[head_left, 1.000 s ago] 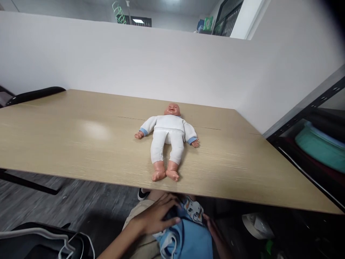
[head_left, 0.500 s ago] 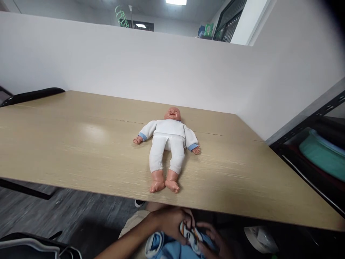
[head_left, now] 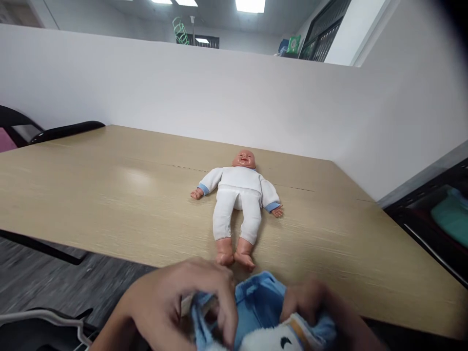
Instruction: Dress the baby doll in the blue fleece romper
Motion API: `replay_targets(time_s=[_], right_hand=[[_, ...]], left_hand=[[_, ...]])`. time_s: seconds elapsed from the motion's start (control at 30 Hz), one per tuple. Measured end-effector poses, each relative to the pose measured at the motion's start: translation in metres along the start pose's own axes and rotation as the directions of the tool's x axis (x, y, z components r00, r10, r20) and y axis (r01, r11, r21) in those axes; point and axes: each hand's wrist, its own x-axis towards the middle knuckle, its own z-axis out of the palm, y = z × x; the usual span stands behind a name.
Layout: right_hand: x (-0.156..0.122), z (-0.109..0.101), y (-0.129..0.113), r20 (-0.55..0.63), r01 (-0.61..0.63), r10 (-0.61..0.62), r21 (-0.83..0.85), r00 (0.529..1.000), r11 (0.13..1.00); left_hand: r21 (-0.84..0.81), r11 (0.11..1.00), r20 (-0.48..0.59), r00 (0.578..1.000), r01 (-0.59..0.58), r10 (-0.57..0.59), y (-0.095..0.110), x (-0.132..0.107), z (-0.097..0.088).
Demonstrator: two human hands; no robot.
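A blue baby garment (head_left: 261, 300) with a white fleecy patch and a dark curved mark is spread between my hands at the front edge of the table. My left hand (head_left: 183, 297) has its fingers curled round one side of the garment's opening. On the other side, my right hand (head_left: 310, 302), smeared by motion, grips the edge. Whether the garment is trousers or a top cannot be made out. Just beyond it a baby doll (head_left: 239, 185) lies on its back, feet toward me, in a white top with blue cuffs and white trousers.
The doll rests on a wooden table (head_left: 146, 204) set against a white partition (head_left: 204, 92). At the right stands a dark shelf rack (head_left: 420, 209) with a teal item (head_left: 453, 214) on it. A black chair (head_left: 69, 130) is at the back left.
Both hands have risen from my lap to the table's front edge, bringing the blue garment up with them. Its opening is now held apart. The doll lies in the same pose.
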Motion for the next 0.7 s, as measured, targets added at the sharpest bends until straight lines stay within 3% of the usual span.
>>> replay_targets(time_s=[0.07,0.13,0.2,0.27,0.4,0.53,0.6,0.7], right_hand=[[0.022,-0.006,-0.038,0.004,0.018,-0.017,-0.118,1.000,0.993],[0.051,-0.013,-0.064,0.129,0.202,-0.177,-0.216,0.976,0.955],[0.081,-0.020,-0.081,0.146,0.255,-0.231,-0.178,0.962,0.950],[0.105,-0.025,-0.091,0.081,0.263,-0.256,-0.081,0.963,0.961],[0.128,-0.026,-0.106,-0.165,0.269,-0.265,-0.001,0.950,0.963],[0.142,-0.034,-0.120,-0.288,0.250,-0.239,0.003,0.927,0.968],[0.152,-0.046,-0.126,-0.244,0.204,-0.206,-0.035,0.948,0.978],[0.170,-0.071,-0.133,-0.002,0.071,-0.073,-0.216,0.997,0.974]], left_hand=[[-0.065,0.998,-0.100,0.995,-0.012,0.006,0.018,0.016,-0.011],[-0.014,0.996,-0.155,0.983,0.093,-0.095,0.031,0.031,-0.025],[0.089,0.973,-0.159,0.967,0.214,-0.198,0.037,0.042,-0.044],[0.198,0.945,-0.123,0.963,0.259,-0.238,0.037,0.047,-0.068],[0.413,0.862,-0.046,0.952,0.294,-0.302,0.029,0.042,-0.113],[0.335,0.922,0.107,0.964,0.195,-0.243,0.033,0.054,-0.135],[0.306,0.942,0.120,0.976,0.137,-0.181,0.037,0.071,-0.135],[0.307,0.946,0.060,0.990,0.103,-0.128,0.036,0.098,-0.134]])
